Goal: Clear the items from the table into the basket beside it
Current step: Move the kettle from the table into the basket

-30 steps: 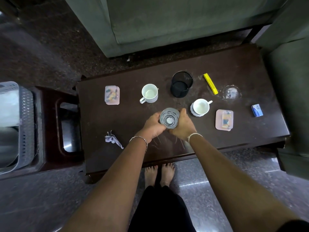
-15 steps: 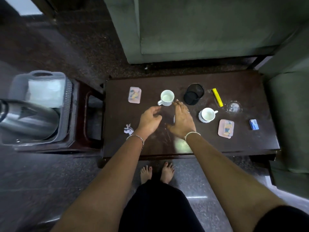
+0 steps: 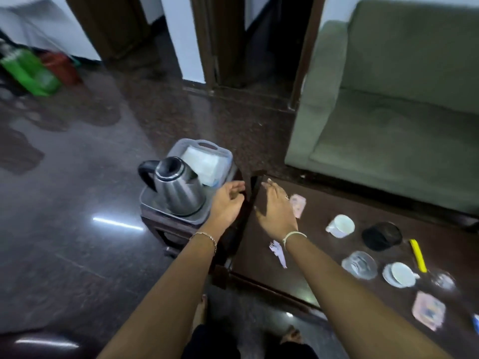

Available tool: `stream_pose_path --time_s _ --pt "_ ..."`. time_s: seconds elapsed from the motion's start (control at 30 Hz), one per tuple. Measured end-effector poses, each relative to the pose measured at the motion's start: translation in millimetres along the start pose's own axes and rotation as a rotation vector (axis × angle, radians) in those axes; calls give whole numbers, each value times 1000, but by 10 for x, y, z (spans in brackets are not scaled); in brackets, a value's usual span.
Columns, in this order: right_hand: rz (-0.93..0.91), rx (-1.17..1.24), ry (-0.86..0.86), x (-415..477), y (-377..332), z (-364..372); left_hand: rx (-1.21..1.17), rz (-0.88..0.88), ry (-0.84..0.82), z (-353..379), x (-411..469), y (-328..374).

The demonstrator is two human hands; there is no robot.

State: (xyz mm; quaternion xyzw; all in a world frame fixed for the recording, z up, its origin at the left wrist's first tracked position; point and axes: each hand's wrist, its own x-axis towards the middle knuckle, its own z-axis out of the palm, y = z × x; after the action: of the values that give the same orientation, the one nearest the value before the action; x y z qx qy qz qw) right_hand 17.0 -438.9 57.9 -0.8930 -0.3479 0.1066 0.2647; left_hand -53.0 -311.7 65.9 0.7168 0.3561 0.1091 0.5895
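Plainly both hands are empty. The left hand (image 3: 228, 203) hangs just off the table's (image 3: 316, 206) left end, fingers loosely curled round nothing, close beside the basket (image 3: 225, 153), which sits on a low stand off that same end. The right hand (image 3: 274, 208) is spread flat, palm down, over the table's left corner; whether it touches the wood I cannot tell. In the basket stand a steel kettle (image 3: 178, 187) and a white folded thing (image 3: 202, 161), probably cloth, partly hidden behind the kettle.

On the table lie a pink coaster (image 3: 298, 204) half covered by the right hand, a small blurred white thing (image 3: 278, 252) beside the right wrist, a white cup (image 3: 340, 225), a black mesh cup (image 3: 381, 235), a glass (image 3: 359, 264), a second cup (image 3: 400, 274), a yellow marker (image 3: 417, 255) and a second coaster (image 3: 428, 310). At the table's right end a blue thing (image 3: 476, 323) is cut off by the frame.
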Motion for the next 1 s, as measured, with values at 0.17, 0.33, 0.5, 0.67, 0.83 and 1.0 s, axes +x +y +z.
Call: stream_pose_path --time_s 0.17,0.33,0.5,0.67,0.83,1.0 --pt "-39 30 12 484 -934 444 56 51 80 -1072 418 -146" --pt "-49 29 -9 876 -1590 906 163 68 157 -1872 902 -368" --pt "-26 -8 -39 1164 -1894 1241 293 46 176 -2296 1286 -511" --pt "0 -58 -82 1356 -1999 1494 556 123 89 -2454 1626 -606" --pt "29 -79 -85 1500 -2063 1724 788 97 -8 -2557 1891 -729" --pt "90 -154 -48 1579 -2070 1915 792 48 -129 -2575 2106 -828"
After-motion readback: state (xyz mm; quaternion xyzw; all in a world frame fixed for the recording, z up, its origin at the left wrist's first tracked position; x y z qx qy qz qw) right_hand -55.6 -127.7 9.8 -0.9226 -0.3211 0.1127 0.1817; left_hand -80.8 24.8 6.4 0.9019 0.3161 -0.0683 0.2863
